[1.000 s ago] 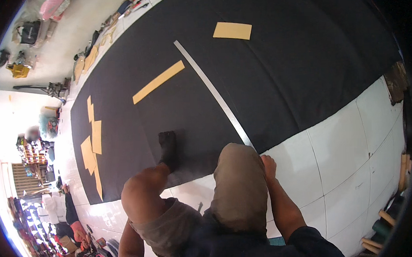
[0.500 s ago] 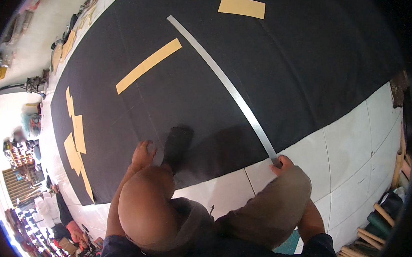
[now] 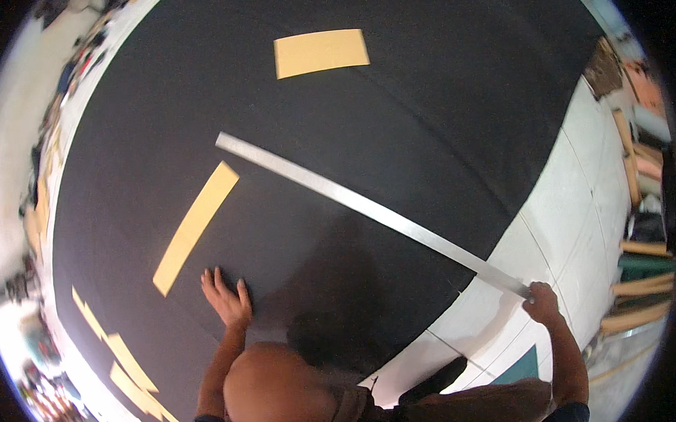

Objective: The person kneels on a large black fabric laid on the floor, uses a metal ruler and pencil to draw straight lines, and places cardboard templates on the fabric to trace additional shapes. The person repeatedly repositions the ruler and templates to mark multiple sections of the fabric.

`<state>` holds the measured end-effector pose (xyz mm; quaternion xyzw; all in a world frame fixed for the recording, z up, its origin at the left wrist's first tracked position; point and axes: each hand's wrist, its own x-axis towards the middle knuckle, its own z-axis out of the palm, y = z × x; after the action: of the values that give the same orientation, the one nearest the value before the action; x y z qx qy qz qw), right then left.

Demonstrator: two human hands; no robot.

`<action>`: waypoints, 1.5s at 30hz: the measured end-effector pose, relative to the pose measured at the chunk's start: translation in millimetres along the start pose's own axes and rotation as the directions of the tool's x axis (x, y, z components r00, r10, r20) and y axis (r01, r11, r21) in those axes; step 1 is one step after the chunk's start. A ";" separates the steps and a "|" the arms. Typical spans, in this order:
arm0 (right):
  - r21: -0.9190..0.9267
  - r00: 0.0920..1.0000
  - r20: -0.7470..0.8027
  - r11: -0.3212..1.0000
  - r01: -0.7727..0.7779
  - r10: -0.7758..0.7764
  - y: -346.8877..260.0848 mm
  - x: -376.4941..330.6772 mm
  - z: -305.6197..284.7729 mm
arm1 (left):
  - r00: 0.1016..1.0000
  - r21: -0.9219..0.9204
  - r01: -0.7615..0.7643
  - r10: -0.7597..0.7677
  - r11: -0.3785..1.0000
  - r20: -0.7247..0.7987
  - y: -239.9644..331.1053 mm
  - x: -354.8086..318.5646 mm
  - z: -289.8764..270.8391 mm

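A long metal ruler (image 3: 353, 201) lies slantwise over a large black cloth (image 3: 439, 116) on the floor. Its near right end sticks out past the cloth's edge, and my right hand (image 3: 542, 303) grips it there. My left hand (image 3: 227, 297) rests on the cloth with fingers spread, holding nothing. Just beyond those fingers lies a narrow tan card strip (image 3: 195, 228), close to the ruler's far end but apart from it. Farther off on the cloth is a wider tan card rectangle (image 3: 321, 53).
Several tan card pieces (image 3: 131, 363) overlap along the cloth's left side. White floor tiles (image 3: 556, 201) border the cloth. To the right stand rolls of material (image 3: 643, 288). A green piece (image 3: 520, 369) lies near my right forearm. My bent knee (image 3: 278, 383) is low in view.
My view has turned and shifted to the right. My right hand, still on the ruler's end, is farther from my knee. My left hand has flattened with fingers spread on the cloth.
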<state>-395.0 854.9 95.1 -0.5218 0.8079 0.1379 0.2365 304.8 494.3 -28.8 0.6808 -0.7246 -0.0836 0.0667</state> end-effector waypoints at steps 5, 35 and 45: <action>0.356 0.858 0.081 0.789 -0.500 0.507 33.1 -169.9 9.6 | 0.989 0.063 -0.095 0.101 0.993 -0.106 -15.6 -0.7 19.6; 0.738 0.495 0.555 -0.120 -0.664 0.669 -556.6 -161.5 156.1 | 0.943 0.230 -0.251 0.291 0.940 -0.163 -65.3 15.4 69.0; 0.771 0.527 0.596 -0.246 -0.588 0.606 -591.8 -214.0 180.1 | 0.968 0.210 -0.149 0.186 0.966 -0.170 -63.6 42.7 69.7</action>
<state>259.1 859.0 68.9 0.2184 0.8372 -0.3065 0.3969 349.4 450.0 -111.1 0.6248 -0.7750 0.0587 0.0749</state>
